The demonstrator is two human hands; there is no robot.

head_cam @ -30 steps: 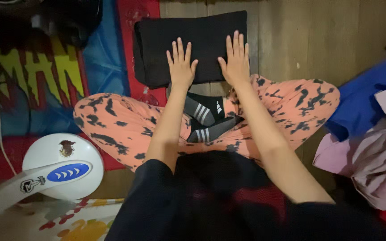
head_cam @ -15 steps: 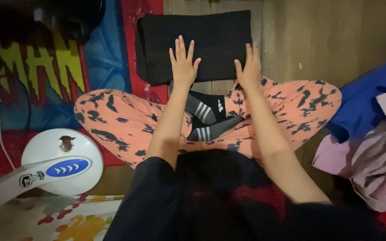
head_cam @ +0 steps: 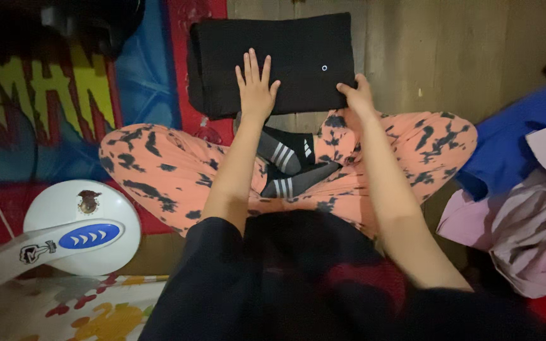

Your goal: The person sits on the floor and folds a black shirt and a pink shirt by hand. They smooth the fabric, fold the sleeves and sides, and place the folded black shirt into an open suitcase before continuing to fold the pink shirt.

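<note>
Head view, seated cross-legged. At 12 o'clock I see the folded black garment (head_cam: 273,60) lying flat on the wooden floor (head_cam: 462,57), its left edge over a red-and-blue printed mat (head_cam: 153,69). My left hand (head_cam: 255,88) lies open, palm down, fingers spread on the garment's near half. My right hand (head_cam: 358,96) is curled, pinching the garment's near right corner. No container shows. Knees in orange black-blotched trousers (head_cam: 159,170) sit just below the garment, with striped black socks (head_cam: 285,167) between them. At 8 o'clock: a white round appliance with blue handle patch (head_cam: 80,230). At 3 o'clock: a blue cloth (head_cam: 513,145) and a pink crumpled heap (head_cam: 526,221), well apart from both hands.
</note>
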